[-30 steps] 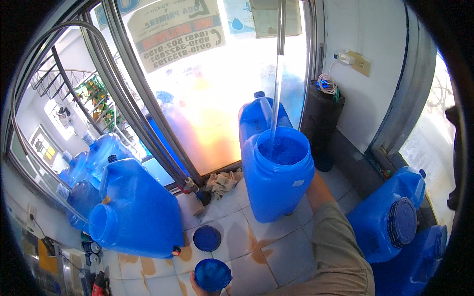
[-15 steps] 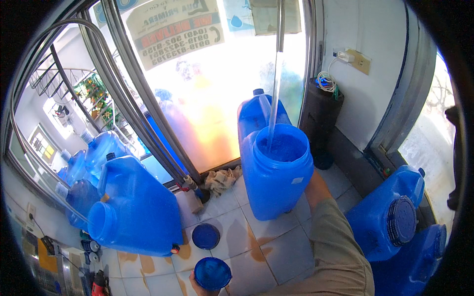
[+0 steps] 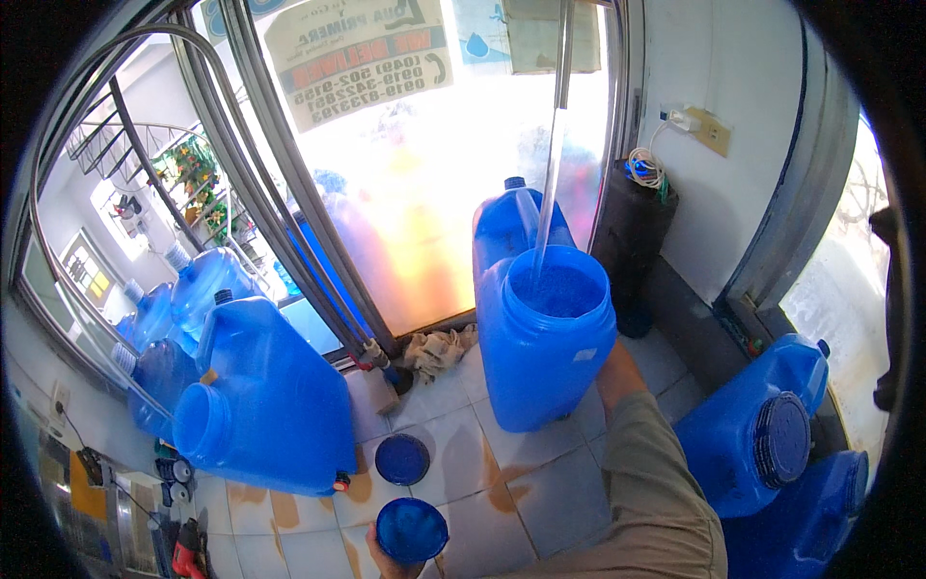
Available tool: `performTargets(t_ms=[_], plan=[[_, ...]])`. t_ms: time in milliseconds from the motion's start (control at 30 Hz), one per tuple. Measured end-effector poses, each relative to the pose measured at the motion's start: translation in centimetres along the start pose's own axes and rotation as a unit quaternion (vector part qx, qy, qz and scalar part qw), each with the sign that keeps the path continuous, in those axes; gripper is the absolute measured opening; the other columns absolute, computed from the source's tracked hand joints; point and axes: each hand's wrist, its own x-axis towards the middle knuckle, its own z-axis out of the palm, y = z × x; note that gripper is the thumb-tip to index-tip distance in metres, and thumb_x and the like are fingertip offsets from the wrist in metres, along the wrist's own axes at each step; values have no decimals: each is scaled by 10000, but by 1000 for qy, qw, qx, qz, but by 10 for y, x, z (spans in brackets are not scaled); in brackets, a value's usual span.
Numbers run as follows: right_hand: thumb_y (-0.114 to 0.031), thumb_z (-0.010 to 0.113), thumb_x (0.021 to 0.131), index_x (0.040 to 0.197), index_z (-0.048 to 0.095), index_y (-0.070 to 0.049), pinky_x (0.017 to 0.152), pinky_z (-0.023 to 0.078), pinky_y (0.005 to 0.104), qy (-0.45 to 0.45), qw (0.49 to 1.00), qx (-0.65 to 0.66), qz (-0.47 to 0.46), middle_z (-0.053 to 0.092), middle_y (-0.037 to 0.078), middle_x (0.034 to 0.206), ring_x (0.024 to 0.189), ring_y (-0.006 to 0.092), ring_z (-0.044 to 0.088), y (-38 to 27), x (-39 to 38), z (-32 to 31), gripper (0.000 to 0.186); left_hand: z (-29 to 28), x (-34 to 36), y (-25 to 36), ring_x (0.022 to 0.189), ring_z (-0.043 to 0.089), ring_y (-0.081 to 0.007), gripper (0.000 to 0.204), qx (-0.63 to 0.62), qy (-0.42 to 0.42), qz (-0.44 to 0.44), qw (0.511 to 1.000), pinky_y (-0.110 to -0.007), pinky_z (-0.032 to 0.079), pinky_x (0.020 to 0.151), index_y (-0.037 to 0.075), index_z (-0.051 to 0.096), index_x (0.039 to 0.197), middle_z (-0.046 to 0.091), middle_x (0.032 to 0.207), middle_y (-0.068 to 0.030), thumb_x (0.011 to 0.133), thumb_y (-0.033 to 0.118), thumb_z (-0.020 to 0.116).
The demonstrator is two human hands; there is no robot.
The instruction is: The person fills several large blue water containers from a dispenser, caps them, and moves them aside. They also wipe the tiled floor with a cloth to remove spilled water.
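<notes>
My left hand point(image 3: 384, 552), at the lower edge, holds a round dark-blue cap point(image 3: 412, 529) with its inside facing up. My right hand point(image 3: 617, 372) reaches from the lower right to the right side of a large blue jug point(image 3: 526, 376); its fingers are hidden behind the jug. A clear stream point(image 3: 548, 203) pours from a metal pipe point(image 3: 564, 48) into the jug's wide open mouth, where the surface is rippled. A second dark-blue cap point(image 3: 401, 457) lies on the tiled floor point(image 3: 453, 511) between my left hand and the jug.
An open blue jug point(image 3: 270, 405) stands left, a thin tube at its mouth, beside clear bottles point(image 3: 159, 386). Capped jugs point(image 3: 733, 444) stand right. A black cylinder point(image 3: 632, 251) with a coiled cable is by the wall point(image 3: 723, 222). Cloths point(image 3: 434, 352) lie below the glass panel point(image 3: 395, 232).
My view has shifted slightly. The cap in my left hand sits a little higher and further left in the picture. The stream keeps running, and my right arm stays by the jug.
</notes>
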Motion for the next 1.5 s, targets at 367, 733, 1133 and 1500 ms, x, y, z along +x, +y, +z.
performTargets(t_ms=[367, 733, 1133, 1500], plan=[[-516, 516, 1000, 1139, 690, -92, 847, 531, 495, 10, 1000, 12, 3, 727, 194, 1093, 1008, 367, 694, -1, 0, 3, 478, 6, -2, 2, 1241, 591, -450, 877, 19, -1, 16, 1000, -703, 460, 1020, 148, 503, 1451, 590, 1394, -181, 869, 797, 408], [-524, 525, 992, 1119, 699, -101, 835, 533, 500, 17, 1000, 22, 5, 733, 188, 1076, 994, 367, 699, -1, -2, 10, 475, 4, -3, 3, 1261, 579, -445, 889, -10, 31, 0, 999, -689, 444, 1045, 150, 504, 1454, 586, 1402, -183, 867, 806, 386], [-533, 534, 984, 1098, 708, -110, 821, 535, 505, 27, 999, 29, 7, 739, 182, 1058, 979, 367, 704, -3, -5, 10, 471, -4, -1, 2, 1231, 594, -461, 861, 41, -8, 25, 999, -686, 473, 1011, 150, 508, 1443, 597, 1379, -195, 881, 790, 386], [-541, 542, 976, 1079, 717, -118, 808, 537, 509, 31, 999, 35, 10, 745, 176, 1041, 966, 367, 709, 0, -8, 12, 469, 5, -7, 3, 1244, 591, -449, 844, -17, 26, -9, 999, -688, 456, 1031, 149, 516, 1437, 591, 1395, -179, 893, 778, 368]])
